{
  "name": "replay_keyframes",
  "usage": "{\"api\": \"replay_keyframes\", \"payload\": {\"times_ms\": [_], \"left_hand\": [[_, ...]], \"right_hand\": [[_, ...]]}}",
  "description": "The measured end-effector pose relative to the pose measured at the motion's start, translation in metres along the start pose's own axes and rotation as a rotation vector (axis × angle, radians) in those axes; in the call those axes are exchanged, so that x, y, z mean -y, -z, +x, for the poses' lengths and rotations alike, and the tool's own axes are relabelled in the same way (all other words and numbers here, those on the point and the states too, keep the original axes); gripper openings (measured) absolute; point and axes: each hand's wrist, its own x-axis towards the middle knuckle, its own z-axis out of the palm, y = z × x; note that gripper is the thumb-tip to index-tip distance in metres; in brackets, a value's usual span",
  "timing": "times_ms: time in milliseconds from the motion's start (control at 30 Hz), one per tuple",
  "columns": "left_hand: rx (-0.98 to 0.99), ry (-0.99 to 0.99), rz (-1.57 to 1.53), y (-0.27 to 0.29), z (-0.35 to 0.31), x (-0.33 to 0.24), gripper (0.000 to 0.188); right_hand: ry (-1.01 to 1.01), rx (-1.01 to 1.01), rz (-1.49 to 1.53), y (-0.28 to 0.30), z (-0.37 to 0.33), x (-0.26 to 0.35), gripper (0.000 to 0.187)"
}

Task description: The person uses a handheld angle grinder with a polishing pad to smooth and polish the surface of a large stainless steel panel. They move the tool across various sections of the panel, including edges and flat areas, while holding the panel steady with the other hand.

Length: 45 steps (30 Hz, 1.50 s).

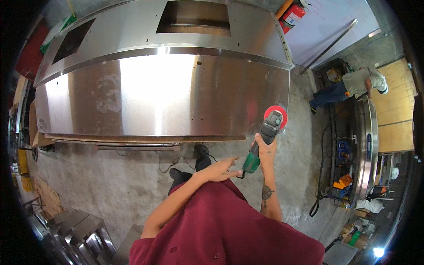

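Observation:
My right hand (266, 149) grips the body of a green and black angle grinder (260, 143). Its red disc (276, 116) sits at the lower right corner of a large stainless steel panel (159, 95). My left hand (221, 170) hovers just left of the grinder's green rear end with fingers stretched out, holding nothing. The panel lies flat in front of me and has two rectangular cut-outs along its far section. My dark red shirt fills the bottom of the view.
Another person (353, 86) bends over a curved steel piece (369, 145) at the right. A red fire extinguisher (291, 15) stands at the back. A black cable (320, 194) lies on the concrete floor, with steel parts (79, 234) at lower left.

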Motion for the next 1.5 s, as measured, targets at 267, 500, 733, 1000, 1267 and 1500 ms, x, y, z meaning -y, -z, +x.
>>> {"api": "replay_keyframes", "payload": {"times_ms": [267, 500, 733, 1000, 1267, 1500], "left_hand": [[-0.433, 0.489, -0.048, 0.015, -0.151, 0.160, 0.061], [-0.815, 0.900, -0.400, -0.045, -0.277, 0.234, 0.046], [-1.031, 1.118, -0.710, -0.128, -0.310, 0.228, 0.040], [-1.151, 1.014, -0.926, -0.183, -0.454, 0.279, 0.040], [-1.394, 0.968, -1.123, -0.232, -0.548, 0.331, 0.032], [-1.564, 0.773, -1.234, -0.263, -0.580, 0.337, 0.032]], "right_hand": [[0.130, 0.091, -0.536, -0.008, -0.022, -0.018, 0.067], [0.047, 0.040, -0.514, -0.025, -0.014, 0.004, 0.064], [0.130, 0.362, -0.648, -0.050, -0.025, 0.013, 0.067], [0.260, 0.007, -0.602, -0.159, -0.061, 0.024, 0.067], [0.326, -0.139, -0.570, -0.236, 0.002, 0.053, 0.076], [0.424, -0.032, -0.548, -0.324, -0.018, 0.084, 0.080]]}}
